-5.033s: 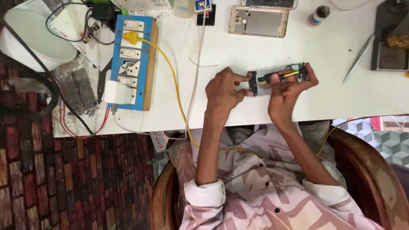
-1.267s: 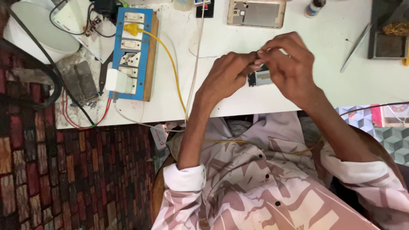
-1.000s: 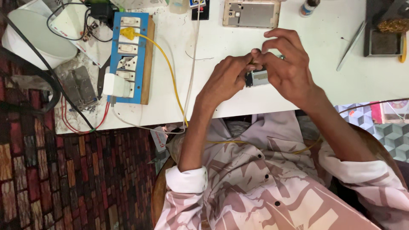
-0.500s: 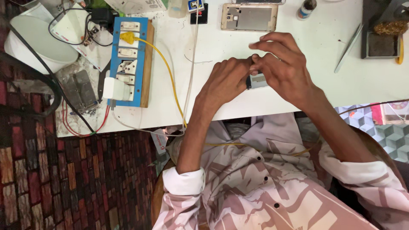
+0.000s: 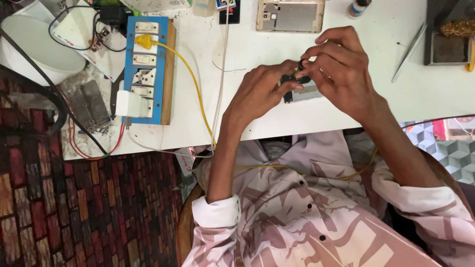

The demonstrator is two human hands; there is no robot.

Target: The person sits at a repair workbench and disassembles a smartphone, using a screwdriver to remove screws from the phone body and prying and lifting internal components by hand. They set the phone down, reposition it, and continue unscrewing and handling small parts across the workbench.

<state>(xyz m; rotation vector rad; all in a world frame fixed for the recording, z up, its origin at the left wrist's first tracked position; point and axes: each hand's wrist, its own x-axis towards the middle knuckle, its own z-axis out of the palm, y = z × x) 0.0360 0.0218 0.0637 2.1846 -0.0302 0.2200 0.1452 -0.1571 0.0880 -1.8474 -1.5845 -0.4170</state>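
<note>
While we're pinching the opened phone [image 5: 300, 89] between both hands, left hand [image 5: 260, 91] and right hand [image 5: 341, 71], it's lying stripped, back cover [image 5: 290, 15] sitting off on the desk [image 5: 247, 123].

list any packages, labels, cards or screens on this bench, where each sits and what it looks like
Small card or package: top edge of the white table, above the left hand; black rectangle with a blue and white patch.
Printed sheet: far left, under black cables; white paper with red marks.
Bottle label: top edge, above the right hand; white band, dark cap.
No lit screen shows; the phone shell lies with its grey metal inside up, gold rim.
</note>
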